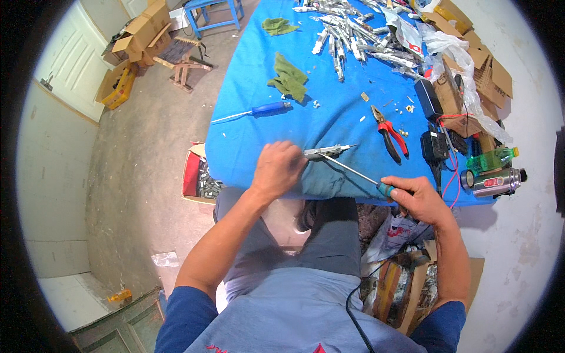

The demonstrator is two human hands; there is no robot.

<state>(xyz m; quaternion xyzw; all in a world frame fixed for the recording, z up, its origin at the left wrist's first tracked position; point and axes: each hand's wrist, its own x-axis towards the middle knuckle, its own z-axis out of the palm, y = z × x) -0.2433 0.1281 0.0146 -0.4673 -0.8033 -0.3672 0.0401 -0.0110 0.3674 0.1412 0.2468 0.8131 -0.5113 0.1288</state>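
Observation:
Near the table's front edge, my left hand (279,166) is closed around the left end of a slim silver-grey metal part (328,150). A thin pin sticks out of the part's right end. My right hand (419,198) grips a screwdriver (356,172) by its teal handle. The shaft slants up and left, its tip at the middle of the metal part; whether it sits in a slot is too small to tell. Beyond my hands lie a blue-handled screwdriver (268,109) on the left and red-and-black pliers (389,134), jaws pointing away, on the right.
Across the blue-covered table (247,153), a heap of similar metal parts (359,41) fills the far side. Green cloths (288,77), small scraps, black adapters (434,145), a steel flask (497,182) and a green bottle (493,159) lie about. A box of metal pieces (207,181) stands lower left.

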